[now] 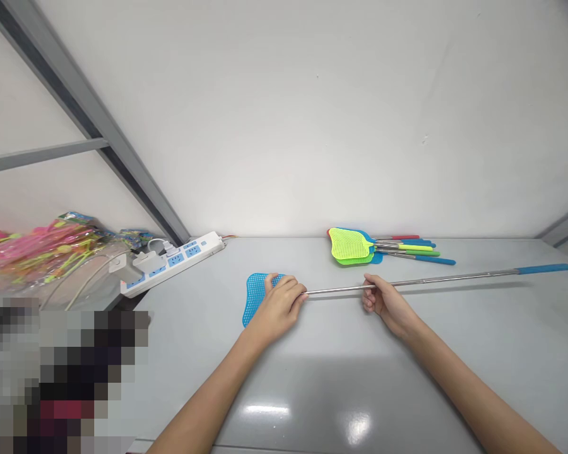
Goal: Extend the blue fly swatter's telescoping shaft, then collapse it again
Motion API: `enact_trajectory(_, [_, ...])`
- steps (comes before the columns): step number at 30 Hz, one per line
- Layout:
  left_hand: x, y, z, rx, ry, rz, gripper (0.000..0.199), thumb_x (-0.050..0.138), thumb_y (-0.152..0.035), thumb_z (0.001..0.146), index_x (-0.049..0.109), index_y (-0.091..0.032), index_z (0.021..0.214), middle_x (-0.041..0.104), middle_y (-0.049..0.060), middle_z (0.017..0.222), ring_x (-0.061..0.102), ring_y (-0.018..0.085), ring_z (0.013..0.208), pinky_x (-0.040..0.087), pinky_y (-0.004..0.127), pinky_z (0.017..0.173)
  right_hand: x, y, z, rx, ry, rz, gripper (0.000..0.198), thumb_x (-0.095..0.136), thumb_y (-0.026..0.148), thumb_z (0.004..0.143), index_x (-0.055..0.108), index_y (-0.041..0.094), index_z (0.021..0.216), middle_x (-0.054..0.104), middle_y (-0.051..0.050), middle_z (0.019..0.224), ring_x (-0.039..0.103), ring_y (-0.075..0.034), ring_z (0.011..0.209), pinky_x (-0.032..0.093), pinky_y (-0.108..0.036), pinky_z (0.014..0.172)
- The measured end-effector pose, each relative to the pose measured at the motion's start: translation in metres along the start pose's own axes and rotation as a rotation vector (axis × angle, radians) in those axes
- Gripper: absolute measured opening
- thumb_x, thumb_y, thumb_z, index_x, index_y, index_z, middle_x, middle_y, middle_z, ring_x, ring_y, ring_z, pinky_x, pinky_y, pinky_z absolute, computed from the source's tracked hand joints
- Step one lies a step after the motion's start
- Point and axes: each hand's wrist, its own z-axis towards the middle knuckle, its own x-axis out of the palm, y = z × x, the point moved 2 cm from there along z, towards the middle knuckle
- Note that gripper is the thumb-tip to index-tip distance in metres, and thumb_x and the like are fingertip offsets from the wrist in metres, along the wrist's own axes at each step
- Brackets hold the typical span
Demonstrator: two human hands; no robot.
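A blue fly swatter with a long, extended metal rod lies across the table in front of me, its blue handle far to the right. My left hand is closed over the base of its perforated head, hiding part of the head. Around the middle of the rod, my right hand has its fingers curled, with the thumb on top. Behind the rod, near the wall, rests a pile of fly swatters with yellow, green, blue and red parts, their rods short and handles pointing right.
A white power strip with blue sockets and plugged-in adapters lies at the left edge of the grey table. Further left are bagged pink and yellow items. A grey metal frame stands against the white wall. The lower left is pixelated.
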Motion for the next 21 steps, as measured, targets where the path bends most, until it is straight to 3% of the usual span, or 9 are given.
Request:
enact_trajectory(13, [-0.002,-0.002,0.001,0.09,0.048,-0.032,0.023,0.028,-0.021,0.084,0.048,-0.02,0.073,0.052,-0.002,0.068,0.044,0.012,0.069,0.028,0.033,0.083,0.007,0.004,-0.005,0.032,0.02,-0.04,0.031,0.046,0.037,0.074,0.038,0.019,0.051,0.031,0.005,0.045,0.034,-0.009,0.039,0.028,-0.023,0.04])
enact_trajectory(21, [-0.001,0.006,-0.001,0.074,0.088,-0.059,0.023,0.028,-0.019,0.082,0.043,-0.019,0.065,0.046,0.0,0.062,0.039,0.014,0.066,0.033,0.029,0.066,0.011,0.003,-0.013,0.161,0.252,-0.073,0.038,0.04,0.037,0.076,0.027,0.019,0.045,0.028,0.005,0.044,0.033,-0.009,0.04,0.023,-0.023,0.038])
